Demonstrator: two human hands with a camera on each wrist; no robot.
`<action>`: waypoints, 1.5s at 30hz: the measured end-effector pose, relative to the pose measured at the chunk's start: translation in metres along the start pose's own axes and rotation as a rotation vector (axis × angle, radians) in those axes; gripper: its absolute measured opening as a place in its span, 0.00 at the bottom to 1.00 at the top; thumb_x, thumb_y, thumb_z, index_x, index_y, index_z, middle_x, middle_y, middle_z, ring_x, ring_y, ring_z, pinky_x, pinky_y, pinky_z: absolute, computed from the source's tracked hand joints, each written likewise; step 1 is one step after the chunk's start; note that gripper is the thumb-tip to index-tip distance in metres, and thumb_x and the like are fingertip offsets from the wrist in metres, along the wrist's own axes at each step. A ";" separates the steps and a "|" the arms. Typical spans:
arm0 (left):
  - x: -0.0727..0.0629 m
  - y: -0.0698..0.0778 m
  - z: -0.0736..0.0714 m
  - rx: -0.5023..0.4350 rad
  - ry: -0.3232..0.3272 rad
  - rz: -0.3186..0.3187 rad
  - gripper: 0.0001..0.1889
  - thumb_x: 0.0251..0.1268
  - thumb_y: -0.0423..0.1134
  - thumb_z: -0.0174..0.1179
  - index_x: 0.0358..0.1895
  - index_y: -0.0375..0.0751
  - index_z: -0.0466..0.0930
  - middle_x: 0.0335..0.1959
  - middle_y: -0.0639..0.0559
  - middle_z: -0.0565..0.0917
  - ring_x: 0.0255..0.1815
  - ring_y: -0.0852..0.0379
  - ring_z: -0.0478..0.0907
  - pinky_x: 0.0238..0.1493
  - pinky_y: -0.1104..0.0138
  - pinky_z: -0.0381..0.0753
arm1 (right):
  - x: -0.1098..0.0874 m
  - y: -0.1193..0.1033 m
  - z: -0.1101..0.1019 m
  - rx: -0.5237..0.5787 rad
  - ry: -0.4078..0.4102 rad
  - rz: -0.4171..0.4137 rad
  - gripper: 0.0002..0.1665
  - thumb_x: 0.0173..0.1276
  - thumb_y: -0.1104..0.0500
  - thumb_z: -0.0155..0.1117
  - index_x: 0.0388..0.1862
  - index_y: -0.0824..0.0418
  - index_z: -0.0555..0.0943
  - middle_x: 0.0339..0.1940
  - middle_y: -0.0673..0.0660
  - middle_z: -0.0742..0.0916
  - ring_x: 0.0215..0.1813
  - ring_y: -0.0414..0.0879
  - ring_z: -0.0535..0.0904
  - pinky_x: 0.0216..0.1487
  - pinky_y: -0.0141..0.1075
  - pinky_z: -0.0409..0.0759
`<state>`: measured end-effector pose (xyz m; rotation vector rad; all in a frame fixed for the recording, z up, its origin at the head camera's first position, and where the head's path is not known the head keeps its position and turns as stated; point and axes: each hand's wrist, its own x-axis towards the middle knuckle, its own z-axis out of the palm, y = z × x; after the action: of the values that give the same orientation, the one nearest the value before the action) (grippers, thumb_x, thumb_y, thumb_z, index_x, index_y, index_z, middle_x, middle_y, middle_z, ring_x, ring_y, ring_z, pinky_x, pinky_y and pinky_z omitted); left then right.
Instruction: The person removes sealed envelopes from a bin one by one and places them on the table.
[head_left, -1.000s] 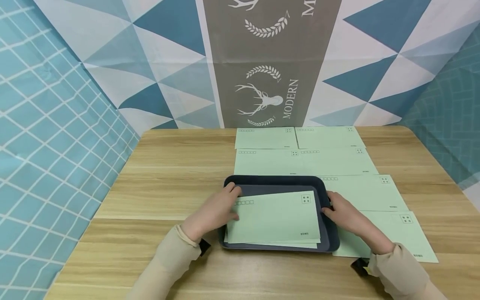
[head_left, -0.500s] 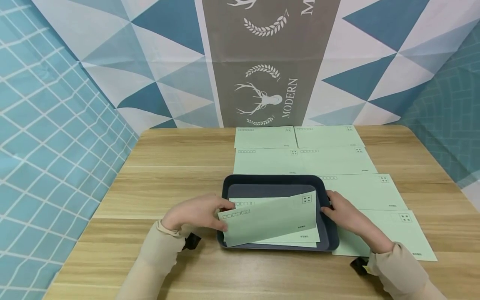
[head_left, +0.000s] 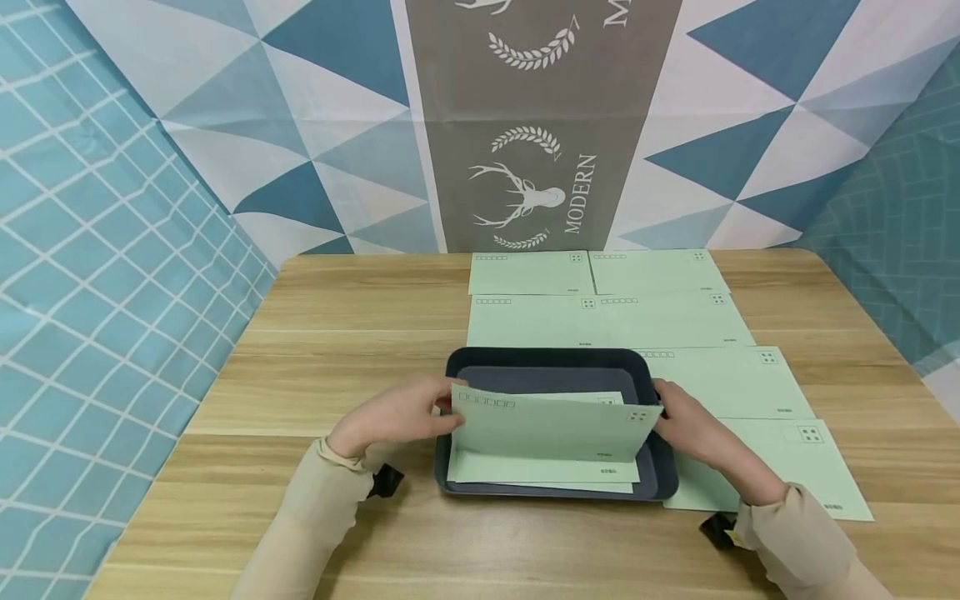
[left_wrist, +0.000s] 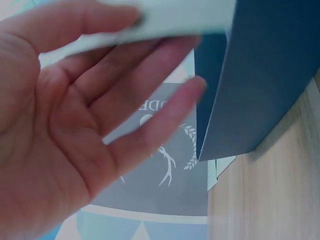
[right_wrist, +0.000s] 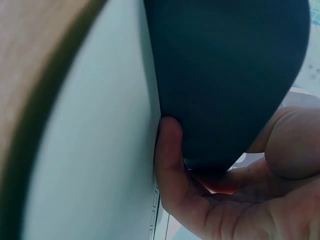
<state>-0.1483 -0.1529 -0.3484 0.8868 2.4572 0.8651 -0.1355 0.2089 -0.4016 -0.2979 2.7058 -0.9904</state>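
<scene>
My left hand [head_left: 397, 412] pinches the left end of a pale green envelope [head_left: 551, 429] between thumb and fingers. This envelope stands tilted up over the dark tray [head_left: 547, 359], its face toward me. Beneath it, more green envelopes [head_left: 525, 472] lie flat in the tray. In the left wrist view the thumb is above the blurred envelope edge [left_wrist: 185, 19], the fingers spread below it and beside the tray's wall. My right hand [head_left: 681, 417] grips the tray's right side; the right wrist view shows its fingers [right_wrist: 172, 165] curled at the dark wall [right_wrist: 225, 75].
Several green envelopes lie in rows on the wooden table [head_left: 322, 358], behind the tray and to its right, such as the front right envelope [head_left: 780, 475]. The tray overlaps some of them. A patterned cloth [head_left: 345, 108] hangs behind the table.
My left hand has drawn back left from inside the tray, then lifted the top envelope from lying flat to tilted upright. The right hand has stayed on the tray's right side.
</scene>
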 end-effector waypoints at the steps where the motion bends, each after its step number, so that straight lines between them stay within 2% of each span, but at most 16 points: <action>1: 0.001 0.000 0.000 -0.009 0.038 0.014 0.13 0.62 0.34 0.53 0.49 0.42 0.76 0.45 0.53 0.81 0.34 0.63 0.76 0.32 0.72 0.79 | 0.000 0.000 0.000 0.002 -0.001 0.002 0.27 0.65 0.65 0.51 0.59 0.79 0.61 0.51 0.74 0.72 0.49 0.60 0.71 0.44 0.51 0.76; 4: 0.002 -0.002 -0.001 -0.035 0.152 0.046 0.13 0.65 0.33 0.50 0.52 0.42 0.72 0.42 0.52 0.80 0.34 0.63 0.75 0.32 0.73 0.79 | 0.000 0.001 0.000 0.006 -0.010 0.011 0.27 0.64 0.66 0.51 0.58 0.80 0.60 0.50 0.74 0.72 0.47 0.60 0.72 0.41 0.48 0.77; 8: 0.004 -0.004 -0.003 -0.046 0.287 0.061 0.07 0.68 0.34 0.46 0.46 0.42 0.69 0.33 0.52 0.77 0.28 0.60 0.70 0.25 0.72 0.74 | 0.000 0.001 0.000 0.010 -0.017 0.009 0.25 0.65 0.67 0.50 0.58 0.80 0.61 0.49 0.73 0.73 0.44 0.57 0.72 0.38 0.44 0.78; 10: 0.005 -0.006 -0.003 -0.050 0.355 0.062 0.05 0.68 0.33 0.46 0.44 0.41 0.68 0.31 0.51 0.76 0.26 0.60 0.69 0.24 0.72 0.72 | 0.000 0.001 0.000 0.014 -0.023 0.009 0.26 0.65 0.67 0.49 0.59 0.80 0.59 0.50 0.74 0.72 0.47 0.58 0.72 0.41 0.46 0.78; 14: 0.007 -0.009 -0.004 -0.021 0.525 0.038 0.07 0.68 0.33 0.47 0.45 0.38 0.71 0.27 0.49 0.77 0.22 0.60 0.67 0.20 0.72 0.69 | 0.000 0.000 0.001 0.005 -0.032 0.012 0.29 0.66 0.68 0.47 0.61 0.83 0.55 0.55 0.78 0.68 0.56 0.66 0.68 0.50 0.56 0.74; 18: 0.008 -0.012 -0.006 0.009 0.708 0.000 0.09 0.67 0.33 0.49 0.46 0.36 0.74 0.23 0.48 0.75 0.19 0.59 0.65 0.16 0.73 0.66 | 0.001 0.001 0.002 -0.005 -0.026 0.006 0.29 0.65 0.68 0.46 0.61 0.83 0.54 0.57 0.79 0.67 0.59 0.69 0.65 0.53 0.59 0.71; 20: 0.008 -0.016 -0.007 -0.008 0.779 -0.014 0.10 0.67 0.33 0.48 0.46 0.34 0.74 0.22 0.47 0.75 0.17 0.60 0.64 0.14 0.72 0.65 | 0.001 0.001 0.002 -0.003 -0.025 0.005 0.29 0.65 0.68 0.46 0.61 0.83 0.54 0.56 0.79 0.67 0.58 0.68 0.65 0.53 0.58 0.71; 22: 0.008 -0.019 -0.009 -0.073 0.833 -0.038 0.10 0.67 0.34 0.48 0.47 0.34 0.74 0.24 0.46 0.76 0.17 0.60 0.66 0.14 0.73 0.66 | 0.002 0.001 0.003 0.001 -0.028 0.006 0.29 0.65 0.68 0.47 0.61 0.83 0.54 0.57 0.79 0.67 0.58 0.68 0.66 0.52 0.58 0.72; 28: 0.008 -0.034 -0.016 -0.362 0.918 -0.138 0.13 0.68 0.37 0.49 0.50 0.34 0.73 0.36 0.40 0.79 0.16 0.62 0.73 0.12 0.67 0.76 | 0.001 0.001 0.003 0.002 -0.034 0.017 0.30 0.66 0.68 0.47 0.62 0.83 0.53 0.58 0.79 0.66 0.59 0.69 0.64 0.54 0.59 0.70; 31: 0.007 -0.044 -0.020 -0.499 0.956 -0.193 0.14 0.67 0.38 0.50 0.50 0.33 0.74 0.35 0.42 0.79 0.15 0.61 0.72 0.11 0.65 0.76 | 0.002 0.000 0.003 0.002 -0.036 0.014 0.30 0.66 0.68 0.47 0.62 0.83 0.53 0.58 0.79 0.66 0.59 0.69 0.64 0.54 0.59 0.70; 36: 0.008 -0.059 -0.031 -0.717 1.020 -0.269 0.14 0.64 0.38 0.54 0.47 0.32 0.74 0.27 0.53 0.79 0.19 0.62 0.75 0.13 0.71 0.76 | 0.003 0.000 0.003 0.002 -0.036 0.000 0.29 0.65 0.69 0.46 0.61 0.83 0.54 0.57 0.79 0.66 0.57 0.66 0.66 0.52 0.57 0.72; 39: 0.010 -0.071 -0.040 -0.784 1.056 -0.291 0.14 0.63 0.39 0.56 0.47 0.32 0.75 0.25 0.56 0.80 0.19 0.63 0.75 0.13 0.73 0.75 | 0.003 0.000 0.003 0.000 -0.034 0.006 0.29 0.65 0.69 0.45 0.61 0.83 0.53 0.57 0.79 0.66 0.57 0.67 0.65 0.52 0.58 0.71; 45: 0.017 -0.094 -0.059 -0.838 1.097 -0.314 0.18 0.62 0.40 0.57 0.51 0.33 0.75 0.28 0.55 0.78 0.24 0.63 0.75 0.15 0.74 0.76 | 0.003 -0.002 0.003 -0.010 -0.028 0.021 0.28 0.65 0.70 0.44 0.61 0.84 0.53 0.58 0.80 0.65 0.58 0.67 0.65 0.53 0.59 0.71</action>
<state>-0.2331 -0.2233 -0.3696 -0.3973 2.3639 2.4086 -0.1371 0.2047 -0.4035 -0.2832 2.6836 -0.9605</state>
